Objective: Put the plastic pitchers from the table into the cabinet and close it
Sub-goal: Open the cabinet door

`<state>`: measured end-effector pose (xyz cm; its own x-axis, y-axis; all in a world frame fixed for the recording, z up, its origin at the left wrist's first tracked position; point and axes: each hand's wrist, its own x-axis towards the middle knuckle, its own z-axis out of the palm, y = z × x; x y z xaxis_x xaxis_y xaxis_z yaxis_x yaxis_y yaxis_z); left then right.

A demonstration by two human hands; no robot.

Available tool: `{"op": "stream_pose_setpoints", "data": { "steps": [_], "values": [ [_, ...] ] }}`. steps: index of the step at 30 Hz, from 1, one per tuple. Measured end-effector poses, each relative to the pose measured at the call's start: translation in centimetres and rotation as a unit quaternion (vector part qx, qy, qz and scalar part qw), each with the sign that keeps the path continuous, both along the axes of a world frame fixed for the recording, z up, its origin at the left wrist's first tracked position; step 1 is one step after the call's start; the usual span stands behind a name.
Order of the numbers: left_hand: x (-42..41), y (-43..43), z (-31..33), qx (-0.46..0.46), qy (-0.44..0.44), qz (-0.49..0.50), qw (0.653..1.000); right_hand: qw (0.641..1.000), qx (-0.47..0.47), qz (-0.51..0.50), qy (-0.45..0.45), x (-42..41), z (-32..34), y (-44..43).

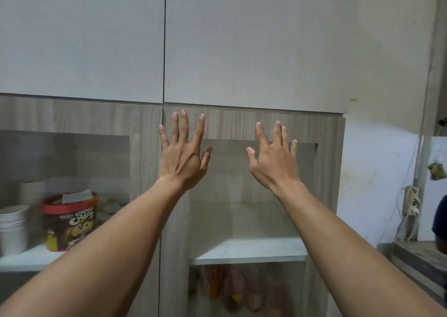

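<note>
both hands are raised with fingers spread wide and holding nothing, the left hand (182,158) and right hand (274,163) in front of the top rail of the cabinet's right glass door (242,125), which looks shut. no plastic pitcher shows anywhere, and the shelf (246,249) behind that door looks bare, so i cannot tell whether the pitchers are stored or still waiting on a table out of view.

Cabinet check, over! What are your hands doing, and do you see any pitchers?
Left hand and right hand open, empty, raised before the cabinet door. No pitchers in view. Nothing in the way.
</note>
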<state>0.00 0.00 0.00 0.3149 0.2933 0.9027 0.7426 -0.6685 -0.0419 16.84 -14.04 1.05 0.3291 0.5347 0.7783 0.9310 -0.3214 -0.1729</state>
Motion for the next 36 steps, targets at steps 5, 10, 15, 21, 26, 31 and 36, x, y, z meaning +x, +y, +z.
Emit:
{"op": "stream_pose_setpoints", "data": {
  "steps": [5, 10, 15, 21, 26, 31, 36],
  "values": [
    [-0.8, 0.4, -0.3, -0.013, -0.012, -0.004, 1.000, 1.000, -0.005, 0.001, -0.007, -0.4, 0.4, 0.5],
    [-2.5, 1.9, -3.1, -0.073, -0.028, -0.023, 0.997, 0.998, -0.020, 0.032, -0.050, -2.2, 0.9, 1.9],
    [-3.2, 3.8, -6.1, -0.130, -0.030, -0.009, 0.991, 0.992, -0.040, 0.072, -0.092, -3.9, 2.7, 5.3],
    [-2.2, 5.9, -9.4, -0.176, -0.032, 0.017, 0.984, 0.987, -0.062, 0.094, -0.110, -4.6, 5.5, 11.1],
    [-1.2, 7.8, -11.2, -0.175, -0.048, 0.032, 0.983, 0.982, -0.071, 0.105, -0.137, -4.3, 7.6, 14.8],
    [-0.9, 8.6, -11.9, -0.169, -0.064, 0.057, 0.982, 0.980, -0.044, 0.097, -0.166, -4.6, 7.6, 16.6],
    [-0.2, 8.4, -12.2, -0.177, -0.081, 0.067, 0.979, 0.978, -0.056, 0.102, -0.174, -3.9, 6.4, 17.2]
  ]
}}
